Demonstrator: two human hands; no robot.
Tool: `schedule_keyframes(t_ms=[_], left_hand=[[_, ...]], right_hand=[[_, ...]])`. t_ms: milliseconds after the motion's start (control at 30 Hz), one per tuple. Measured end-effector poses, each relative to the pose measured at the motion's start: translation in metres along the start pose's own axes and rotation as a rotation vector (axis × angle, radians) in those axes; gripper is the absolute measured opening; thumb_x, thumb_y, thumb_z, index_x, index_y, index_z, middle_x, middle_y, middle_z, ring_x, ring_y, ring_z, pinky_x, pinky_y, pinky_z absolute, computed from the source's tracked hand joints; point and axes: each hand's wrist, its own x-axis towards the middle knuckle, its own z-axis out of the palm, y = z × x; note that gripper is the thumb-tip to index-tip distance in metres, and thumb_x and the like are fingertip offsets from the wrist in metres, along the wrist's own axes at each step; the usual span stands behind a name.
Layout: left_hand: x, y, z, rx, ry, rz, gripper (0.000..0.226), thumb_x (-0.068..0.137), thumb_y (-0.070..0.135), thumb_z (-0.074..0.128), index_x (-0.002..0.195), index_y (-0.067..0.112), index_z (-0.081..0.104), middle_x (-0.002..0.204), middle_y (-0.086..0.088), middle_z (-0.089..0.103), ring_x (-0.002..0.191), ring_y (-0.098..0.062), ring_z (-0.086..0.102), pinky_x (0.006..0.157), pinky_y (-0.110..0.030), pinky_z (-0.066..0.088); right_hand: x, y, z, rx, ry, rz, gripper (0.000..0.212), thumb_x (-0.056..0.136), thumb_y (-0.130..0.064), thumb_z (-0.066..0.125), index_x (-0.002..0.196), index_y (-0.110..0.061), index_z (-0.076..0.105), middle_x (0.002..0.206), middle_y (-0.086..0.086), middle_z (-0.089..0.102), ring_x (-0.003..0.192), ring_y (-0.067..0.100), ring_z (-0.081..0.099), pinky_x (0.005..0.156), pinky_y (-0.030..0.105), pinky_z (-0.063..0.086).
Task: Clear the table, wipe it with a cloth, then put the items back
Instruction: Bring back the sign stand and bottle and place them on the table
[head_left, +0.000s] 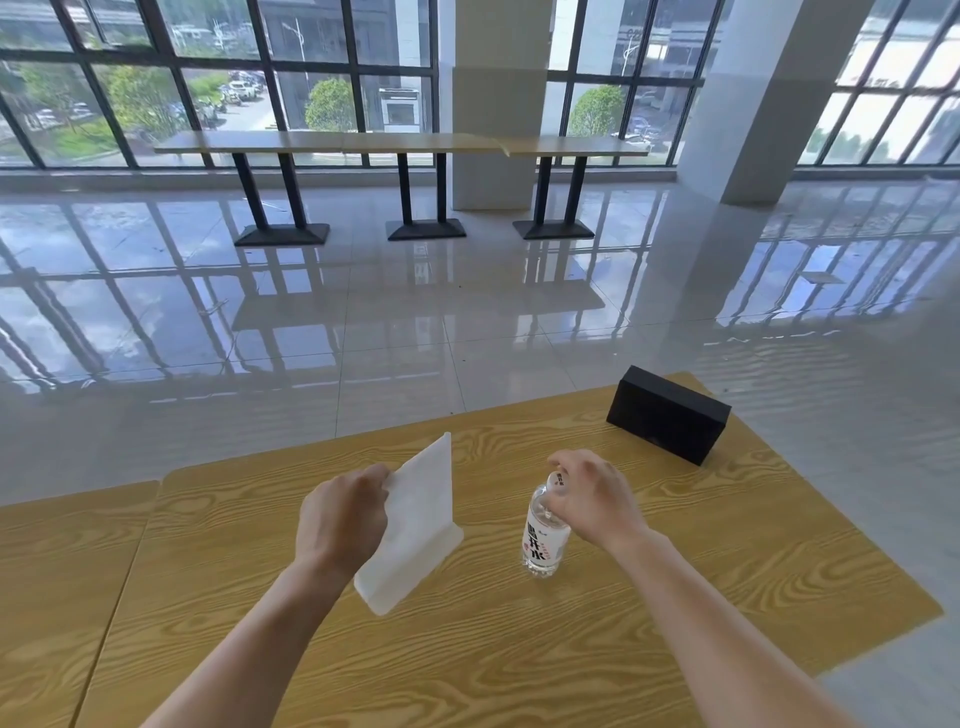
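A wood-grain table (519, 649) fills the lower part of the head view. My left hand (340, 514) grips the left edge of a white upright sign stand (421, 514) that stands tilted on the table. To its right a clear water bottle (543, 540) with black lettering stands upright. My right hand (592, 493) curls over the bottle's cap and neck. A black rectangular box (667, 421) stands near the table's far right corner, apart from both hands.
A second table top (62, 597) adjoins at the left. Glossy tiled floor (415, 322) stretches beyond the table's far edge. A row of long tables (405, 143) stands by the windows, and a white pillar (753, 104) rises at the right.
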Motion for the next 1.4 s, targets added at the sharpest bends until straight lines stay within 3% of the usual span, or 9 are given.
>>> schedule_keyframes(t_ms=[167, 333, 567, 700, 800, 867, 1167, 1400], left_hand=[[-0.006, 0.0, -0.008, -0.045, -0.004, 0.054, 0.012, 0.089, 0.013, 0.056, 0.083, 0.022, 0.061, 0.066, 0.006, 0.06, 0.066, -0.026, 0.059, 0.056, -0.033, 0.045], [-0.015, 0.002, -0.019, -0.091, -0.013, 0.108, 0.013, 0.089, 0.017, 0.059, 0.09, 0.027, 0.067, 0.073, 0.012, 0.066, 0.07, -0.018, 0.06, 0.058, -0.032, 0.048], [-0.03, 0.02, -0.028, -0.168, -0.065, 0.236, 0.017, 0.088, 0.018, 0.063, 0.091, 0.034, 0.069, 0.077, 0.018, 0.068, 0.074, -0.01, 0.06, 0.063, -0.031, 0.05], [-0.039, 0.034, -0.026, -0.204, -0.108, 0.316, 0.013, 0.087, 0.019, 0.064, 0.09, 0.031, 0.067, 0.078, 0.013, 0.068, 0.075, -0.012, 0.06, 0.066, -0.035, 0.051], [-0.047, 0.047, -0.023, -0.234, -0.126, 0.378, 0.014, 0.088, 0.019, 0.063, 0.09, 0.031, 0.067, 0.077, 0.014, 0.068, 0.072, -0.01, 0.059, 0.064, -0.036, 0.051], [-0.049, 0.054, -0.02, -0.261, -0.147, 0.426, 0.015, 0.088, 0.018, 0.062, 0.092, 0.032, 0.067, 0.077, 0.014, 0.067, 0.071, -0.01, 0.059, 0.064, -0.036, 0.051], [-0.059, 0.101, 0.006, -0.435, -0.196, 0.575, 0.01, 0.088, 0.024, 0.069, 0.091, 0.033, 0.07, 0.082, 0.018, 0.069, 0.074, -0.005, 0.059, 0.066, -0.028, 0.049], [-0.068, 0.168, 0.034, -0.478, -0.183, 0.684, 0.013, 0.094, 0.019, 0.063, 0.098, 0.023, 0.075, 0.091, 0.011, 0.071, 0.082, -0.011, 0.064, 0.07, -0.03, 0.051]], right_hand=[[-0.011, -0.007, -0.011, 0.033, 0.096, -0.078, 0.045, 0.089, -0.018, 0.069, 0.132, -0.012, 0.06, 0.126, 0.006, 0.064, 0.116, 0.019, 0.059, 0.095, 0.027, 0.045], [-0.026, -0.018, -0.023, 0.114, 0.167, -0.206, 0.04, 0.088, -0.019, 0.072, 0.127, -0.014, 0.063, 0.117, 0.002, 0.068, 0.106, 0.014, 0.062, 0.093, 0.028, 0.049], [-0.054, -0.029, -0.029, 0.188, -0.084, -0.313, 0.059, 0.089, -0.036, 0.072, 0.143, -0.023, 0.051, 0.124, -0.007, 0.063, 0.105, 0.006, 0.058, 0.092, 0.032, 0.052], [-0.071, -0.028, -0.03, 0.169, -0.178, -0.256, 0.05, 0.093, -0.031, 0.068, 0.14, -0.029, 0.053, 0.111, -0.002, 0.066, 0.096, 0.012, 0.062, 0.088, 0.032, 0.051], [-0.085, -0.024, -0.034, 0.163, -0.144, -0.25, 0.021, 0.094, -0.023, 0.066, 0.115, -0.024, 0.068, 0.092, -0.006, 0.068, 0.082, 0.012, 0.06, 0.072, 0.028, 0.045], [-0.096, -0.02, -0.04, 0.148, -0.143, -0.204, 0.009, 0.093, -0.022, 0.066, 0.101, -0.02, 0.068, 0.083, -0.006, 0.067, 0.074, 0.013, 0.059, 0.067, 0.028, 0.043], [-0.162, 0.018, -0.067, 0.121, -0.05, 0.118, 0.004, 0.092, -0.023, 0.067, 0.091, -0.024, 0.07, 0.082, -0.01, 0.069, 0.078, 0.007, 0.062, 0.074, 0.036, 0.053], [-0.202, 0.06, -0.085, 0.109, 0.077, 0.327, 0.006, 0.092, -0.023, 0.065, 0.089, -0.028, 0.068, 0.081, -0.012, 0.068, 0.077, 0.005, 0.061, 0.067, 0.028, 0.049]])
